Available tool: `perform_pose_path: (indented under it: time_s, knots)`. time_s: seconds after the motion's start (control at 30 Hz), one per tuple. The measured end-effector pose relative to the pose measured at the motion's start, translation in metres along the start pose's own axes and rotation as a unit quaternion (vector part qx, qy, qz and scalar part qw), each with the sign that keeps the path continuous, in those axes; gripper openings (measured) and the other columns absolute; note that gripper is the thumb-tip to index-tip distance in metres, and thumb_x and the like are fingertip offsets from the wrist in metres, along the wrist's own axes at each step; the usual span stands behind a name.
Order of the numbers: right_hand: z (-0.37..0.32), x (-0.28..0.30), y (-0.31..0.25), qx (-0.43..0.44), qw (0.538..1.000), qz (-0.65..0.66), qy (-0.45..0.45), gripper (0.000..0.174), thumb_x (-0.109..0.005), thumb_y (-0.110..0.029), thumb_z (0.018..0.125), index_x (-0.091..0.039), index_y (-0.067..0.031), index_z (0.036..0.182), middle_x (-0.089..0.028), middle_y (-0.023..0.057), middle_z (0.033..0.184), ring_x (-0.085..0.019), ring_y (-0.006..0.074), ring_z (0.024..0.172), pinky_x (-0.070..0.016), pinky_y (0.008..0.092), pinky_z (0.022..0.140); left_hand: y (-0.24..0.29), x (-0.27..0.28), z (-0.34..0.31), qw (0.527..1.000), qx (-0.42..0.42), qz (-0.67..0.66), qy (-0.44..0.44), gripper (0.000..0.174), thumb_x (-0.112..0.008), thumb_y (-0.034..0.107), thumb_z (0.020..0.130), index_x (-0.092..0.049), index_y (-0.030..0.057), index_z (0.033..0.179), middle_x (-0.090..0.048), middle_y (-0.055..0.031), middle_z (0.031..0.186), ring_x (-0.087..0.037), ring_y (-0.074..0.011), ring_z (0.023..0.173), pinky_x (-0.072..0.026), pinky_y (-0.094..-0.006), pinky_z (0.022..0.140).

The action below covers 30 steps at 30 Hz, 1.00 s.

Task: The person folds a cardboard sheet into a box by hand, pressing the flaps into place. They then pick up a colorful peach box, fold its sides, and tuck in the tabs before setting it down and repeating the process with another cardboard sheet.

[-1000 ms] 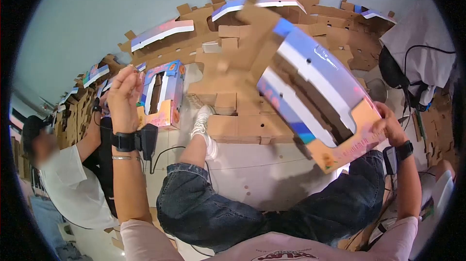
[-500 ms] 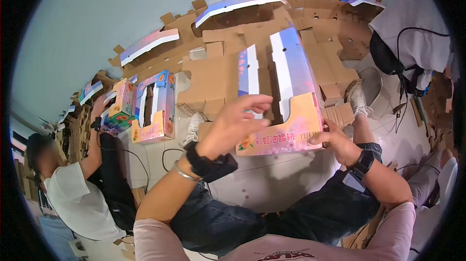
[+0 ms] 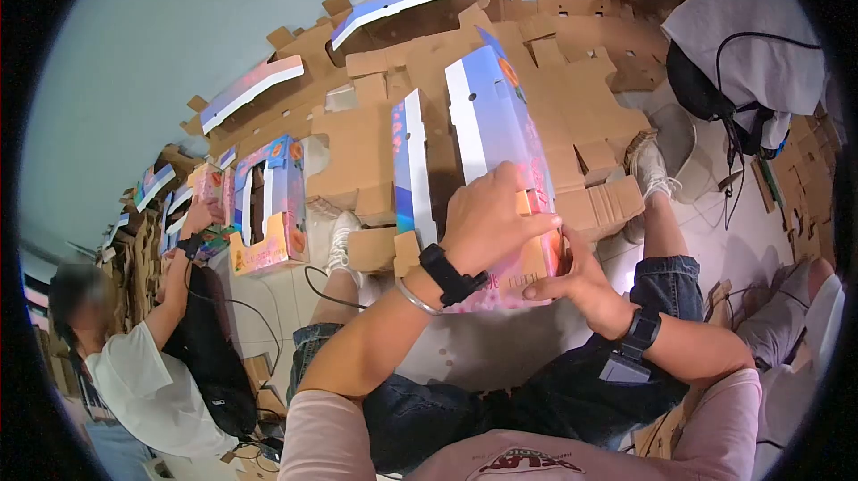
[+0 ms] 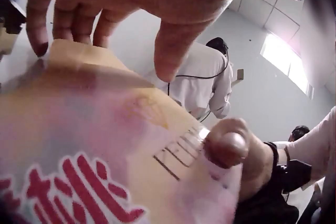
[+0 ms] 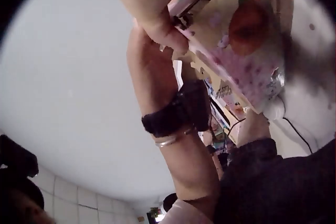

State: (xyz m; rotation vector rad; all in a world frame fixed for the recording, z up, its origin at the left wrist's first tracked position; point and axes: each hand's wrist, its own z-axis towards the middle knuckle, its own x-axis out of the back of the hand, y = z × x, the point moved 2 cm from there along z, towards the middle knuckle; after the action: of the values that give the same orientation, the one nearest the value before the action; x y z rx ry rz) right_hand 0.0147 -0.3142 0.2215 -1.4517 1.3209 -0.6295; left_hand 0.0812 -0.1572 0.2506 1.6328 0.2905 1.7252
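Note:
A printed cardboard peach box (image 3: 487, 114), with a long opening in its top, stands tilted between the person's legs. The right hand (image 3: 585, 289) grips its near right corner, thumb on the front panel, the other fingers round the side. Over the same corner lies the left hand (image 3: 487, 222), its thumb pointing towards the right hand. In the left wrist view, the left fingers (image 4: 63, 24) reach down behind the top edge of the front panel (image 4: 105, 129), and the thumb stands apart from them. The right wrist view shows the box's peach-printed side (image 5: 236, 40) close up.
Flattened brown cardboard (image 3: 357, 146) covers the floor ahead. A finished-looking peach box (image 3: 268, 199) stands at the left, beside another person (image 3: 143, 374) seated there. Cardboard trays (image 3: 420, 7) line the wall. A cable (image 3: 335, 289) lies by the left foot.
The box has come from the right to between the legs, turned more upright. The left hand has moved from the far left onto its right corner. The right hand has kept its grip.

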Motion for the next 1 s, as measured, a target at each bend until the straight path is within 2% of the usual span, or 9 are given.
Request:
perform_pose_path:
  time_s: [0.13, 0.37, 0.47, 0.53, 0.67, 0.77, 0.83, 0.87, 1.0]
  knots:
    - [0.002, 0.004, 0.003, -0.027, 0.999, -0.024, 0.007, 0.069, -0.078, 0.001, 0.062, -0.039, 0.0011, 0.119, -0.060, 0.0086, 0.099, -0.063, 0.0168, 0.088, -0.0527, 0.0293, 0.071, -0.001, -0.006, 0.002, 0.996, -0.009, 0.088, -0.008, 0.047, -0.074, 0.045, 0.069, -0.061, 0.0007, 0.079, -0.061, -0.0192, 0.068, -0.062, -0.0378, 0.066, -0.0480, -0.0434, 0.062]
    - [0.003, -0.003, 0.001, -0.069, 0.997, -0.018, -0.001, 0.086, -0.075, 0.004, 0.062, -0.032, 0.0018, 0.137, -0.063, 0.0099, 0.105, -0.062, 0.0196, 0.097, -0.0484, 0.0302, 0.082, -0.025, -0.019, 0.001, 0.998, 0.037, -0.044, 0.002, 0.039, -0.071, 0.036, 0.071, -0.063, -0.0021, 0.073, -0.060, -0.0246, 0.069, -0.062, -0.0377, 0.067, -0.0488, -0.0415, 0.063]
    - [0.003, -0.002, 0.003, -0.085, 0.996, -0.030, 0.003, 0.087, -0.074, 0.002, 0.062, -0.032, 0.0020, 0.137, -0.063, 0.0105, 0.105, -0.062, 0.0202, 0.096, -0.0482, 0.0306, 0.082, -0.025, -0.024, -0.001, 0.990, 0.032, -0.137, 0.000, 0.029, -0.070, 0.027, 0.075, -0.064, -0.0018, 0.075, -0.062, -0.0176, 0.066, -0.062, -0.0263, 0.061, -0.0484, -0.0368, 0.061]
    - [0.003, -0.003, 0.001, -0.072, 0.997, -0.007, -0.012, 0.087, -0.073, 0.002, 0.062, -0.031, 0.0024, 0.138, -0.063, 0.0114, 0.105, -0.062, 0.0205, 0.095, -0.0480, 0.0310, 0.082, -0.028, -0.031, -0.002, 0.950, 0.077, -0.302, -0.008, 0.031, -0.067, 0.026, 0.071, -0.066, -0.0029, 0.083, -0.063, -0.0230, 0.072, -0.064, -0.0358, 0.067, -0.0496, -0.0398, 0.064]
    - [0.009, 0.005, 0.007, -0.067, 0.998, -0.011, -0.007, 0.089, -0.071, 0.002, 0.062, -0.029, 0.0029, 0.140, -0.063, 0.0120, 0.104, -0.062, 0.0202, 0.093, -0.0478, 0.0304, 0.082, -0.037, -0.044, 0.000, 0.920, 0.085, -0.381, -0.045, 0.030, -0.067, 0.023, 0.075, -0.064, -0.0030, 0.090, -0.065, -0.0192, 0.075, -0.064, -0.0330, 0.068, -0.0490, -0.0367, 0.065]
    - [0.011, 0.011, 0.008, -0.072, 0.997, -0.006, 0.000, 0.088, -0.069, 0.000, 0.063, -0.028, 0.0034, 0.141, -0.063, 0.0117, 0.103, -0.062, 0.0197, 0.092, -0.0468, 0.0295, 0.081, -0.038, -0.046, 0.005, 0.927, 0.071, -0.365, -0.045, 0.032, -0.067, 0.022, 0.075, -0.063, -0.0021, 0.096, -0.066, -0.0178, 0.084, -0.064, -0.0331, 0.077, -0.0495, -0.0380, 0.070]
    - [0.015, 0.020, 0.009, -0.075, 0.996, -0.040, -0.009, 0.088, -0.069, -0.007, 0.065, -0.029, 0.0032, 0.142, -0.062, 0.0126, 0.105, -0.062, 0.0193, 0.090, -0.0453, 0.0283, 0.079, -0.034, -0.034, 0.009, 0.985, -0.086, -0.149, 0.018, 0.032, -0.070, 0.020, 0.077, -0.064, 0.0004, 0.102, -0.063, -0.0109, 0.096, -0.060, -0.0228, 0.096, -0.0464, -0.0349, 0.083]
    - [0.016, 0.024, 0.010, -0.076, 0.996, -0.037, 0.000, 0.088, -0.069, -0.007, 0.065, -0.029, 0.0032, 0.142, -0.062, 0.0126, 0.105, -0.062, 0.0193, 0.090, -0.0453, 0.0283, 0.079, -0.034, -0.026, 0.009, 0.985, -0.115, -0.127, -0.003, 0.041, -0.072, 0.023, 0.075, -0.062, 0.0004, 0.108, -0.061, -0.0153, 0.106, -0.055, -0.0325, 0.108, -0.0427, -0.0402, 0.092]
    - [0.032, 0.046, 0.023, -0.081, 0.995, -0.029, 0.041, 0.107, -0.075, -0.018, 0.061, -0.016, 0.0066, 0.147, -0.062, 0.0122, 0.108, -0.059, 0.0215, 0.097, -0.0470, 0.0321, 0.083, -0.074, -0.006, -0.014, 0.997, 0.000, -0.072, 0.024, 0.067, -0.074, 0.024, 0.075, -0.047, -0.0006, 0.131, -0.050, -0.0195, 0.128, -0.046, -0.0320, 0.122, -0.0343, -0.0388, 0.106]
